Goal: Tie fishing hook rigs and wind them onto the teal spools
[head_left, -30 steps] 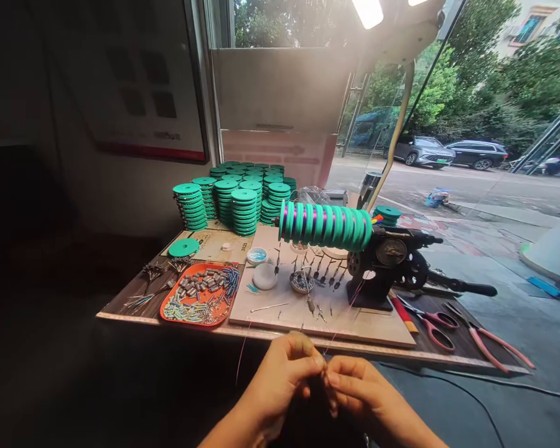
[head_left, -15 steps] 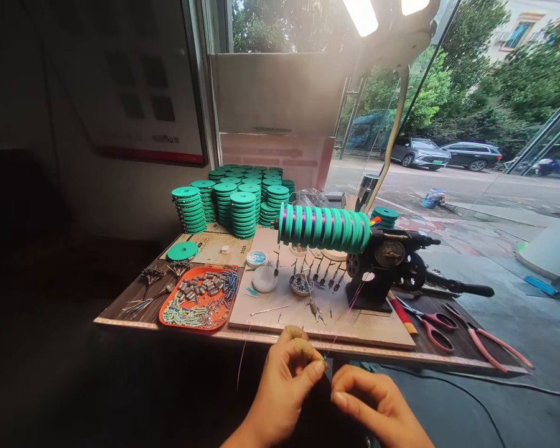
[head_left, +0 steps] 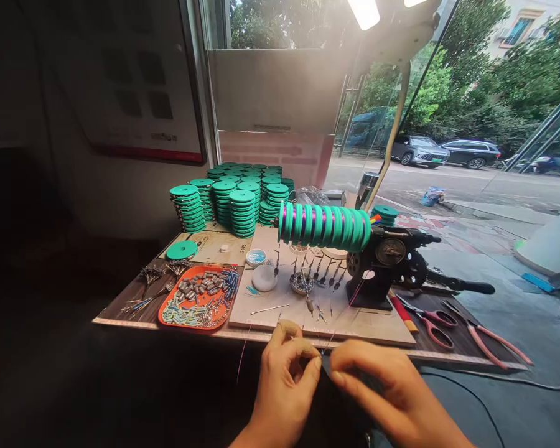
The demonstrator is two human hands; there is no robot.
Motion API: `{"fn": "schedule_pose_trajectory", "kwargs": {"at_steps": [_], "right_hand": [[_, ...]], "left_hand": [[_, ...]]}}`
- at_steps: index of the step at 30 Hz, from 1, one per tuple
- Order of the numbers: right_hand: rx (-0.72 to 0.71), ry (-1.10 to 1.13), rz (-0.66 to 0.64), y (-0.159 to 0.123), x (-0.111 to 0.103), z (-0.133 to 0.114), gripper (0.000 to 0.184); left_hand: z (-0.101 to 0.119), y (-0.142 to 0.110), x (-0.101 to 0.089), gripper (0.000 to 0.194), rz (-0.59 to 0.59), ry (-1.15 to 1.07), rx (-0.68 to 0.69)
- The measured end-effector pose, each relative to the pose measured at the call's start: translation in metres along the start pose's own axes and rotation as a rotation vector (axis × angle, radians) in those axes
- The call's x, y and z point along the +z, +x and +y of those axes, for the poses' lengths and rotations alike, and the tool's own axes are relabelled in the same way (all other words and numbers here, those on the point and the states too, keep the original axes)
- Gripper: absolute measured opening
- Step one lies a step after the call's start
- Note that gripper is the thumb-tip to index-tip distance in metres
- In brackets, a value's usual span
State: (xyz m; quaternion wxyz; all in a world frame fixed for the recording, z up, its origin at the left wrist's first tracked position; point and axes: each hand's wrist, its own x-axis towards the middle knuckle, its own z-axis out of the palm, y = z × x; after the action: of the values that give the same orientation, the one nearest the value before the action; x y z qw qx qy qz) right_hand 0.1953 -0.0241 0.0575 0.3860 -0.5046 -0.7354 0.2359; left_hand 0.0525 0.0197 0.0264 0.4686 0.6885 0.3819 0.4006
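My left hand (head_left: 287,379) is pinched shut below the table's front edge, thumb and bandaged forefinger pressed on a thin pink line. My right hand (head_left: 387,389) sits just to its right, fingers curled and pinching the same line. The line (head_left: 350,305) runs up to a black hand-crank winder (head_left: 387,264) that carries a row of green spools (head_left: 324,225) wound with purple and pink line. What the fingertips hold besides the line is too small to make out.
An orange tray (head_left: 168,311) of small tubes and beads lies at the left. Stacks of green spools (head_left: 233,199) stand behind. Swivels and hooks (head_left: 317,274) lie on the light board (head_left: 378,330). Red scissors (head_left: 432,323) and pliers (head_left: 490,339) lie at the right.
Both hands have risen a little toward the table edge. The right hand has moved up and rolled over, its fingers now covering more of the line.
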Motion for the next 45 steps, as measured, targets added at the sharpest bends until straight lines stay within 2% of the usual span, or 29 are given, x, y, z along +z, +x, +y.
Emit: {"fn": "schedule_pose_trajectory", "kwargs": {"at_steps": [2, 6, 10, 14, 20, 22, 24, 26, 28, 30, 31, 33, 36, 39, 41, 43, 45], "right_hand": [[0.025, -0.067, -0.022, 0.018, -0.005, -0.008, 0.015], [0.055, -0.079, -0.245, 0.058, -0.007, -0.019, 0.014], [0.293, 0.084, -0.407, 0.094, -0.006, -0.017, 0.013], [0.424, 0.109, -0.556, 0.118, -0.004, -0.011, 0.013], [0.511, -0.017, -0.637, 0.135, 0.007, -0.012, 0.015], [0.466, -0.055, -0.605, 0.131, 0.007, -0.016, 0.015], [0.379, -0.085, -0.512, 0.117, 0.002, -0.019, 0.010], [0.203, -0.135, -0.317, 0.091, -0.006, -0.017, 0.006], [-0.151, -0.252, 0.018, 0.057, -0.011, -0.007, 0.011], [-0.381, -0.361, 0.210, 0.025, -0.010, 0.010, 0.014], [-0.477, -0.411, 0.251, 0.012, -0.006, 0.019, 0.015], [-0.623, -0.474, 0.238, -0.005, 0.003, 0.033, 0.016], [-0.774, -0.540, 0.209, -0.010, 0.016, 0.042, 0.018], [-0.802, -0.552, 0.223, -0.004, 0.021, 0.041, 0.018], [-0.748, -0.462, 0.245, -0.004, 0.025, 0.041, 0.019], [-0.550, -0.224, 0.273, -0.008, 0.030, 0.043, 0.017], [-0.188, 0.128, 0.262, -0.014, 0.037, 0.046, 0.013]], "left_hand": [[0.002, 0.000, -0.002, 0.011, 0.032, 0.034, 0.042], [-0.002, 0.001, -0.004, 0.014, 0.179, 0.038, 0.101], [-0.014, 0.000, -0.002, 0.018, 0.311, -0.022, 0.106], [-0.020, -0.001, -0.002, 0.019, 0.313, -0.076, 0.123], [-0.011, -0.002, -0.008, 0.025, 0.144, 0.182, 0.191], [-0.006, 0.000, -0.008, 0.021, 0.133, 0.164, 0.161], [-0.002, 0.003, -0.007, 0.016, 0.129, 0.022, 0.058], [0.000, 0.008, -0.007, 0.011, 0.087, -0.238, -0.175], [-0.001, 0.012, -0.007, 0.006, 0.012, -0.556, -0.481], [-0.002, 0.013, -0.006, 0.004, -0.054, -0.790, -0.704], [-0.002, 0.014, -0.006, 0.005, -0.074, -0.856, -0.763], [-0.001, 0.012, -0.004, 0.006, -0.093, -0.912, -0.812], [0.002, 0.010, -0.002, 0.007, -0.108, -0.984, -0.873], [0.005, 0.010, -0.001, 0.008, -0.113, -1.026, -0.900], [0.005, 0.009, -0.001, 0.008, -0.098, -1.044, -0.905], [0.005, 0.008, 0.000, 0.008, -0.088, -1.055, -0.893], [0.004, 0.007, 0.000, 0.007, -0.108, -1.028, -0.857]]}}
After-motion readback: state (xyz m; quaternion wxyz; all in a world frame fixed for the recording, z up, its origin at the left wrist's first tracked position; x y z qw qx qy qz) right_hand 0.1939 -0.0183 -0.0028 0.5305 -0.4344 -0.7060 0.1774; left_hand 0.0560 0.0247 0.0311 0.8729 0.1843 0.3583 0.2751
